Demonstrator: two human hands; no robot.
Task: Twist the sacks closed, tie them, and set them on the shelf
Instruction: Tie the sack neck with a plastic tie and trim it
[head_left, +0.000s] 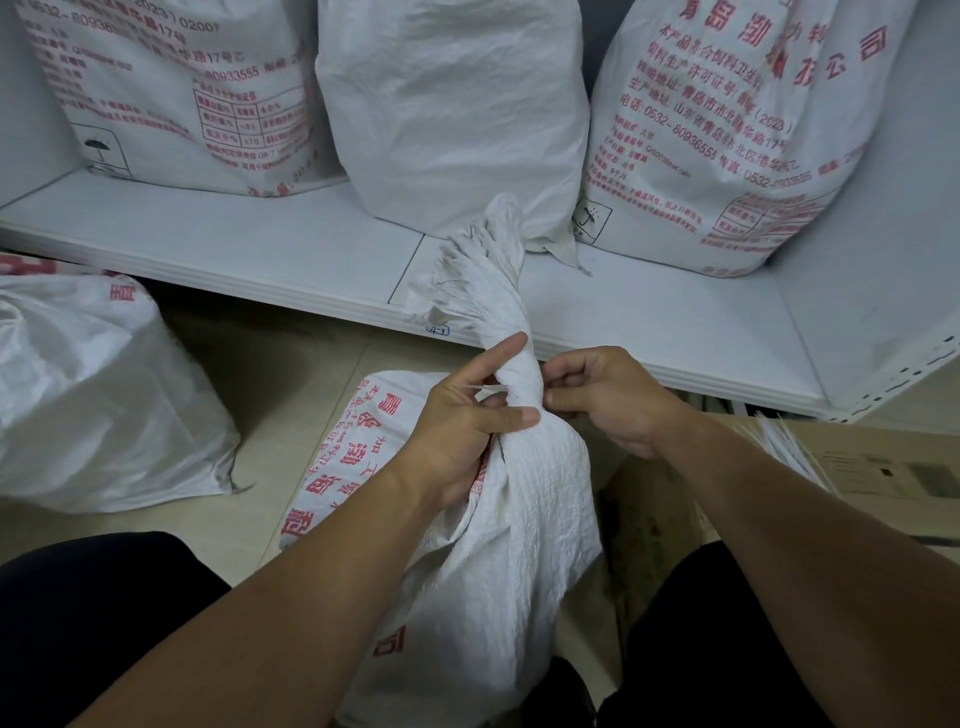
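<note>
Sack (498, 519): on floor between your knees, before shelf (260, 249). Twisted neck (511, 358) between your hands. Left hand (467, 421) clasps it, tie (483, 388) across fingers. Right hand (608, 400) pinches neck's right side.

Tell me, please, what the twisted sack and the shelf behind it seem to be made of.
The sack looks like woven plastic, matt white with red print: a grid weave shows, and loose strands fray at its mouth. The shelf seems painted sheet metal, smooth white, judging by its perforated upright.
</note>
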